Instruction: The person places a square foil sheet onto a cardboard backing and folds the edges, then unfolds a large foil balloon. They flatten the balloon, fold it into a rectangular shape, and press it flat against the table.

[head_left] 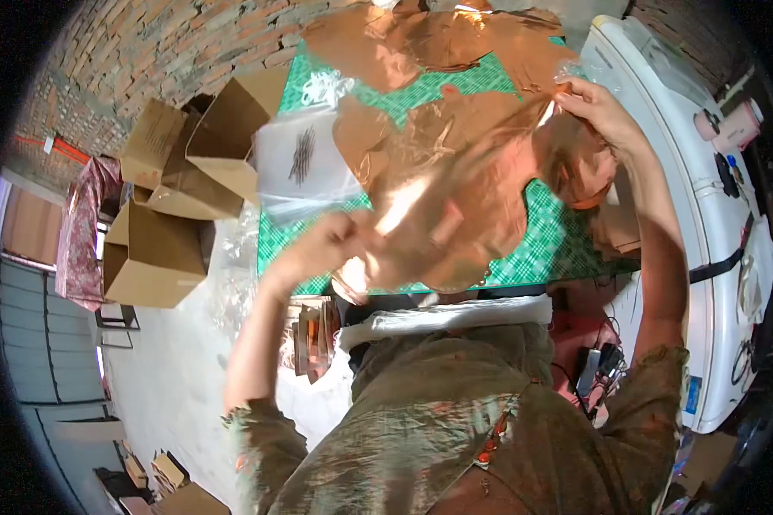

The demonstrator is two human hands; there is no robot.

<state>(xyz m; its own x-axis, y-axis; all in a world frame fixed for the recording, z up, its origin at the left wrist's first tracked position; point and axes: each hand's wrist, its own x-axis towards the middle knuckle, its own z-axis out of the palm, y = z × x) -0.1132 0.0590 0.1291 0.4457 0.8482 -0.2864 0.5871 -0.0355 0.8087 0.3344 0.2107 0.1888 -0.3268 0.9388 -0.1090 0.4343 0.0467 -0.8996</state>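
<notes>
A flat, shiny copper-coloured foil balloon [455,193] with rounded edges stretches across the front of the green checked tabletop [545,227]. At its upper right, my right hand [599,112] pinches the foil between thumb and fingers, and part of it hangs folded below that hand. My left hand [322,247] is at the balloon's left lower edge. Motion blurs its curled fingers, so whether it grips the foil cannot be made out. More copper foil pieces [369,51] lie along the far side of the table.
Clear plastic bags [305,163] with dark print lie at the table's left, below a white bundle [326,86]. Open cardboard boxes [167,257] stand to the left. A white appliance [661,172] borders the right side, with a pink object [737,127] on it. A brick wall [206,43] rises behind.
</notes>
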